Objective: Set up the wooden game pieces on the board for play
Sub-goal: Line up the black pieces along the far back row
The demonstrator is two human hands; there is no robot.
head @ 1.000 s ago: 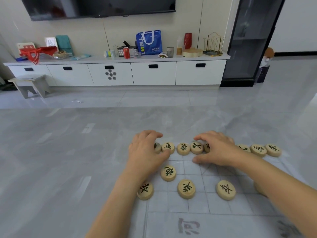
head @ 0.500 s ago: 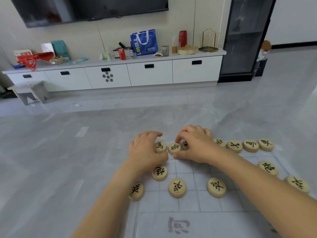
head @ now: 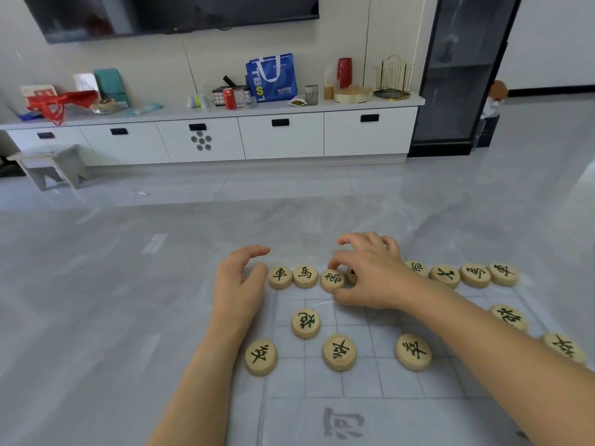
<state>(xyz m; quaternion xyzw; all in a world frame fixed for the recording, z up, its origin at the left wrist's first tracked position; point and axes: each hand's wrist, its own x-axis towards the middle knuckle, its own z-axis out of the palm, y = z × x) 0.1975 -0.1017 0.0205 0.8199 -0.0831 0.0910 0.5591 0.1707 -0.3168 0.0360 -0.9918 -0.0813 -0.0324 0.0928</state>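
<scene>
Two hands at far edge of board [head: 363, 381] | left hand [head: 240, 284]: fingers loosely curled, holds nothing, thumb just beside end piece [head: 280, 277] | right hand [head: 370, 275]: thumb and forefinger pinch third piece [head: 332, 280] in far row | we see four row pieces [head: 475, 275] right of it, six loose pieces [head: 339, 352] nearer us than both hands.
</scene>
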